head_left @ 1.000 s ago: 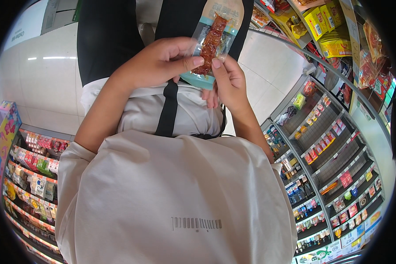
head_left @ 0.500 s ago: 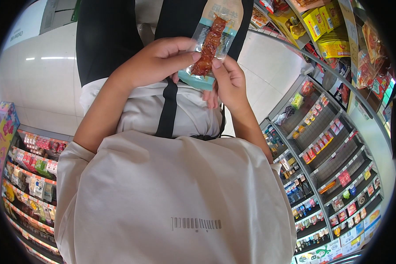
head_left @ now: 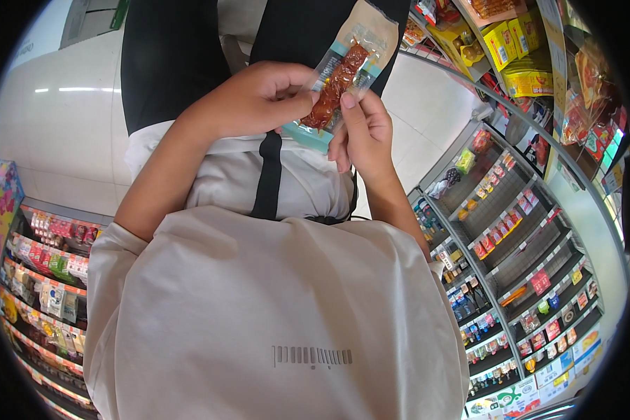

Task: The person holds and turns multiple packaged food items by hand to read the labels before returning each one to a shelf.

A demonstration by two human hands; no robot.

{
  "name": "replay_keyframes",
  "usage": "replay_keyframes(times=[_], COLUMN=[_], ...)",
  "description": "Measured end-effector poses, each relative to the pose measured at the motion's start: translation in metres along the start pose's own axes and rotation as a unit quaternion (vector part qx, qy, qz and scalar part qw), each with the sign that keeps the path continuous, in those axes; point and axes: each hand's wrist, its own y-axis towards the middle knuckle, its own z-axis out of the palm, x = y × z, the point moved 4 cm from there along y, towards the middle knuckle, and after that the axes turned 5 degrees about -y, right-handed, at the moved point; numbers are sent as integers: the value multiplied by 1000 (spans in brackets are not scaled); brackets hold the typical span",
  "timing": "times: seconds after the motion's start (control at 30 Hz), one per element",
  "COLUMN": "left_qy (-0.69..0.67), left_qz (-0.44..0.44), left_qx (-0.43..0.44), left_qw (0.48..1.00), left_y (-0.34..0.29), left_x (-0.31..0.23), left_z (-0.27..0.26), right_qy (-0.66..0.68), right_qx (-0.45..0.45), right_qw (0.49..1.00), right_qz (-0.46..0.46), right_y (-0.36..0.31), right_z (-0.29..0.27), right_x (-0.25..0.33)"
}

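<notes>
Between my two hands is a clear-fronted snack packet [head_left: 338, 78] with a reddish-brown strip of meat inside, its edges beige and light blue-green. It tilts, with the beige end up and to the right. My left hand [head_left: 264, 98] pinches its left edge, thumb on the front. On the right side, my right hand [head_left: 366, 131] grips the lower part with the thumb over the clear film. The fingers behind the packet are partly hidden.
A rack [head_left: 505, 91] with yellow packets curves close by at the upper right. Shelves with small hanging goods [head_left: 518, 245] stand to the right, and stocked shelves [head_left: 49, 287] to the left. Pale floor tiles [head_left: 63, 133] lie ahead of me.
The packet has turned clockwise, its top end swinging to the right. My hands keep hold of it and have hardly shifted.
</notes>
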Motion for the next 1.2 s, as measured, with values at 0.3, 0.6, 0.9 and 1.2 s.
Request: replay_keyframes(times=[0.3,0.6,0.9,1.2], left_qy=[-15,-50,-109,-155], left_qz=[12,36,62,199], left_qx=[16,-18,-26,-92], left_qw=[1000,998,992,963], left_y=[1,-6,-16,-12], left_x=[2,2,-6,-24], left_z=[-3,-15,-29,-43], right_qy=[-26,-83,-130,-44], right_qx=[-32,-38,20,52], right_qw=[999,996,991,990], right_qz=[-6,-20,37,-122], right_y=[2,5,20,33], right_z=[2,17,30,37], right_x=[-1,16,37,59])
